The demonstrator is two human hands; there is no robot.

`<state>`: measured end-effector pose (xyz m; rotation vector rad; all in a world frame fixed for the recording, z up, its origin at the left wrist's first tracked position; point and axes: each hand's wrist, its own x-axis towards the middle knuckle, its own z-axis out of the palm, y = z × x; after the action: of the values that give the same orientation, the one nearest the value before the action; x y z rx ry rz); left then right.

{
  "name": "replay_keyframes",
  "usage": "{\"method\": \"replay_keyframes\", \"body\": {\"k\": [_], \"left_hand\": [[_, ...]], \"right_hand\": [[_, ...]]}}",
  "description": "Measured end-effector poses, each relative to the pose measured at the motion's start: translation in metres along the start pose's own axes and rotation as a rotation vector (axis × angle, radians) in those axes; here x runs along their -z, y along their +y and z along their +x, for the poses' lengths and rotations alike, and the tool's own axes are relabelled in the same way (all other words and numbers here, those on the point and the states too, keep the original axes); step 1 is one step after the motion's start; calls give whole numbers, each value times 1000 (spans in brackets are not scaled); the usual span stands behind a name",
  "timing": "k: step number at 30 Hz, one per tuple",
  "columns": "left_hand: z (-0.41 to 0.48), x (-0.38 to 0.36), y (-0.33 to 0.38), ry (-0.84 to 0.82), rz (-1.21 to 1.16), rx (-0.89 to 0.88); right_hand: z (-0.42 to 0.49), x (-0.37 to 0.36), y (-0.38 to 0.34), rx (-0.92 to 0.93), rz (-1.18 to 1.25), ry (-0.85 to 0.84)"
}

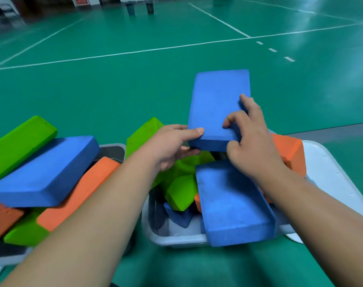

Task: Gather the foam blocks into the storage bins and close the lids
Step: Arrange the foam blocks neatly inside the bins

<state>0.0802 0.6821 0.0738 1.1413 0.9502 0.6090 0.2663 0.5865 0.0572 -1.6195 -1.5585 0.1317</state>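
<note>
The left bin point(114, 145) is heaped full. Above the right bin point(176, 239), the left hand point(170, 146) and right hand point(253, 146) hold the blue block point(217, 100), fingers point(197, 131) pinching its near end; its length runs away from them.

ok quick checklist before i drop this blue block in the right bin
1. Grip on held block: left hand and right hand both hold it: ok.
2. Room in right bin: blocks heaped, lower blue block juts over the front rim: not ok.
3. Lid out of the way, at the bin's right: ok.
4. Left bin ready to close: blocks piled above the rim: not ok.
5. Blocks left on the floor: none in view, the rest unseen: cannot tell.
</note>
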Motion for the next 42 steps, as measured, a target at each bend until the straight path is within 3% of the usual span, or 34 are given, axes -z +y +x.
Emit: {"method": "replay_keyframes", "body": {"k": [11,17,23,27,31,34,38,42], "left_hand": [[-43,67,39,140,173,-60],[-65,112,35,270,357,32],[-69,136,18,234,487,212],[-56,140,12,298,477,272],[-49,133,2,218,426,342],[-42,128,2,197,410,267],[-36,137,7,356,479,186],[-40,148,7,275,398,227]], "right_hand": [[24,-44,-47,80,41,-10],[27,-89,-72,153,62,-163],[30,-107,-78,104,38,-291],[24,-102,-75,-42,39,-300],[17,-100,-76,-56,-29,-329],[19,-103,-79,-47,-38,-342],[17,-118,-90,-47,-47,-376],[18,-129,-95,-29,-69,-377]]}}
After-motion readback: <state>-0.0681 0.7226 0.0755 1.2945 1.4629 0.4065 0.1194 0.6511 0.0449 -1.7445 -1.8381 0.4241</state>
